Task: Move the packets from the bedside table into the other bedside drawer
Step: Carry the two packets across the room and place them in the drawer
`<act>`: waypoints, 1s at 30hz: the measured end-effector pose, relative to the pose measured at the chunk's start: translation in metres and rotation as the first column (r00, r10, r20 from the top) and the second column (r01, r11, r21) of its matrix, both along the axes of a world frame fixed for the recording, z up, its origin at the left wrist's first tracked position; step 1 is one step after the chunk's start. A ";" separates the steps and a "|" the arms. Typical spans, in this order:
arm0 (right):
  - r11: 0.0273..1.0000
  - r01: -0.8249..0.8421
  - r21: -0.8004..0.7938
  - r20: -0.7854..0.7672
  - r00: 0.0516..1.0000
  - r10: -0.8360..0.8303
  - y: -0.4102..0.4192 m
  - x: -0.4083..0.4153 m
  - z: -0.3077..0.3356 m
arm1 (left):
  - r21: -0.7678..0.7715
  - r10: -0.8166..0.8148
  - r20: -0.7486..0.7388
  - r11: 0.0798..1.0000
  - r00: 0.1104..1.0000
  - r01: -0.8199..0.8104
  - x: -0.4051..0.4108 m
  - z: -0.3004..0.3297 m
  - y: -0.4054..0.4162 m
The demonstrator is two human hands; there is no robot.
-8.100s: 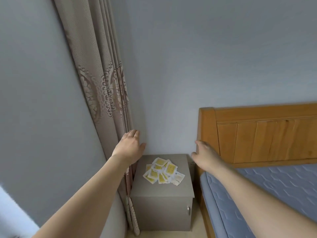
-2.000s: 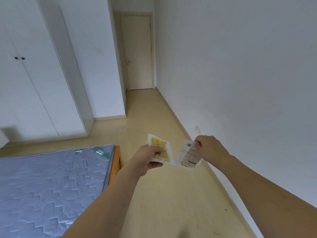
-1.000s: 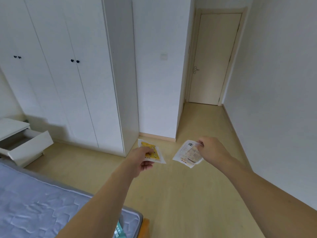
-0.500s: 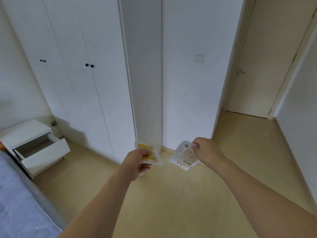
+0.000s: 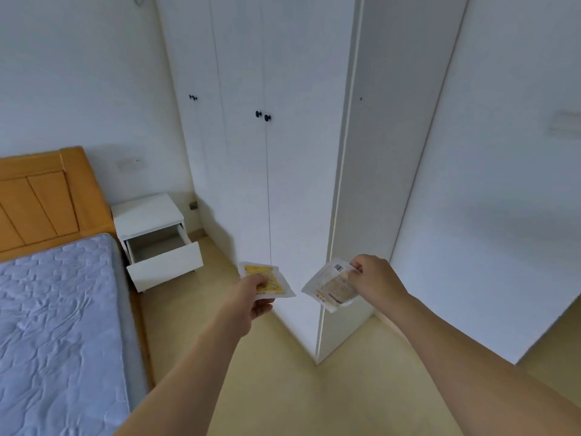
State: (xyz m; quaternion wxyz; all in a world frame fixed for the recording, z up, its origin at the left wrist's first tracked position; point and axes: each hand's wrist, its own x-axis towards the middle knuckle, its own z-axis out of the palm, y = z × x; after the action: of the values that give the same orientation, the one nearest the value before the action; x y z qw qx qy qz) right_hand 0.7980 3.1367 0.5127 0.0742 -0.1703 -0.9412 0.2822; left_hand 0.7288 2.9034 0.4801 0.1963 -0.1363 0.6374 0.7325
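A yellow packet (image 5: pixel 265 280) is pinched in the left hand (image 5: pixel 251 302) and a pale packet (image 5: pixel 331 286) in the right hand (image 5: pixel 375 278), fingers clamped, well apart from the open drawer (image 5: pixel 163 262)

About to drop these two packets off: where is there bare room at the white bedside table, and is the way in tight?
The open drawer shows a bare grey floor between its white front and the table body. The white bedside table top is bare too. It gets tight on the left, against the mattress; the wardrobe side leaves open floor.

Bed (image 5: pixel 56 309) — open drawer (image 5: pixel 163 262) — now nearer
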 end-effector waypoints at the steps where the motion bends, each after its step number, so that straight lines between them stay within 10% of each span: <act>1: 1.000 -0.023 0.015 0.004 1.000 0.023 0.000 -0.026 0.005 | 0.007 0.019 -0.009 1.000 1.000 -0.019 -0.022 0.003 -0.002; 30: 0.861 -0.502 -0.081 0.003 0.864 0.504 -0.234 -0.723 -0.041 | -0.096 0.561 0.107 0.828 0.821 -0.553 -0.562 -0.028 -0.221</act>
State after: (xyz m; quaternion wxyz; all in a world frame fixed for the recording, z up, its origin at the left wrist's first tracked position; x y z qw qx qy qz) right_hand 0.0747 2.9029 0.4715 -0.0201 0.0750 -0.9422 0.3259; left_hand 0.1671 2.6819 0.4522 0.0109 -0.3701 0.5775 0.7276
